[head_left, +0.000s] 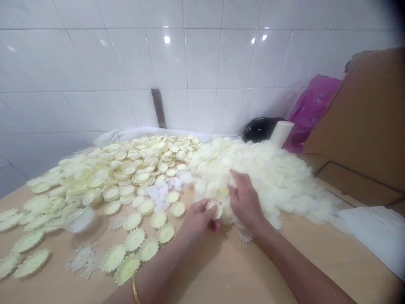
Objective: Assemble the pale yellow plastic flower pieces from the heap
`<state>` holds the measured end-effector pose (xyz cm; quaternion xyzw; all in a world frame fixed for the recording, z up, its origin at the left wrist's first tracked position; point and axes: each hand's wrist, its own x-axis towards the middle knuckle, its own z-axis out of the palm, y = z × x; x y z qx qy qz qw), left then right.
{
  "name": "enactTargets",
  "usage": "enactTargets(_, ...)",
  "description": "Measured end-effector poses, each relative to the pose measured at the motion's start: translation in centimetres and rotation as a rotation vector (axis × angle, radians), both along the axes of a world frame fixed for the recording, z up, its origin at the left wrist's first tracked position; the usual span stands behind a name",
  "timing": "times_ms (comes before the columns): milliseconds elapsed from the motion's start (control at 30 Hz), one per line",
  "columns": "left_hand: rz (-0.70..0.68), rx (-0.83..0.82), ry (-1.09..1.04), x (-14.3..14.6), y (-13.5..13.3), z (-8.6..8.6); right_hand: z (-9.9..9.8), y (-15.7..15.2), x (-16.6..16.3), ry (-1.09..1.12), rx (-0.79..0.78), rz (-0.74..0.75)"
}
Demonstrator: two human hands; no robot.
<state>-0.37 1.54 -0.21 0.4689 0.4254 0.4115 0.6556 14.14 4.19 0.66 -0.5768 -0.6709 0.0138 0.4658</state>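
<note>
We have our left hand [196,217] gripping a small cream disc with a toothed edge [217,210], pinched between thumb and fingers, low in front of the heap. Our right hand [246,203] is just beside it, to the right, thumb and forefinger bent toward each other over a big loose heap of thin, translucent, off-white toothed sheets [284,181]; we can't tell if the fingertips pinch a sheet or not. Gold bangle [135,288] on our left wrist.

To the left we get a wide pile of pale yellow toothed discs [139,162], stacked toward the white tiled wall [202,59] and spread singly nearer us on the light tan tabletop [218,278]. Among the discs we note a clear shallow plastic dish [80,220], crumpled white tissue [159,195] and flat white toothed pieces [82,258].

Behind the sheets: glossy black bundle [262,128], off-white cylinder [281,134] leaning, magenta plastic bag [311,107]. We have a large brown cardboard box [363,114] at right, with a flat white sheet [376,234] near us below it. Dark metal strip [158,108] stands against the wall.
</note>
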Motion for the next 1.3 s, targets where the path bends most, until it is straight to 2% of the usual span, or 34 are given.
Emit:
enactTargets(100,0.009,0.036,-0.029,-0.4,0.5,-0.3,0.3,-0.5,-0.5,0.043,0.064,0.059)
enactTargets(167,0.028,0.049,-0.041,-0.5,0.5,-0.3,0.9,-1.0,-0.7,0.118,0.053,0.16)
enactTargets(367,0.158,-0.02,-0.026,-0.7,0.2,-0.1,2.5,-2.3,-1.2,0.298,-0.396,0.577)
enactTargets(433,0.132,-0.021,-0.041,-0.7,0.2,-0.1,2.5,-2.6,-1.4,0.342,-0.481,0.656)
enactTargets(533,0.077,-0.016,-0.048,-0.8,0.2,-0.1,2.4,-2.7,-1.6,0.375,-0.516,0.713)
enactTargets(633,0.029,-0.064,-0.06,-0.8,0.2,0.1,2.1,-2.6,-1.6,0.362,-0.449,0.692)
enactTargets(767,-0.009,-0.122,-0.154,-0.5,0.1,0.8,1.7,-2.0,-1.4,0.318,-0.331,0.562)
enactTargets(900,0.074,-0.184,-0.172,-0.2,0.1,0.6,1.3,-1.6,-1.3,0.344,-0.386,0.564)
enactTargets(1133,0.002,0.014,0.036,-0.8,0.3,-0.2,1.6,-2.2,-1.6,0.331,-0.458,0.671)
enactTargets(1200,-0.023,0.035,0.068,-0.7,0.1,0.1,1.5,-2.3,-1.8,0.279,-0.347,0.566)
enactTargets(1300,-0.062,0.076,0.042,-0.3,-0.4,0.8,1.4,-2.0,-1.6,0.243,-0.084,0.288)
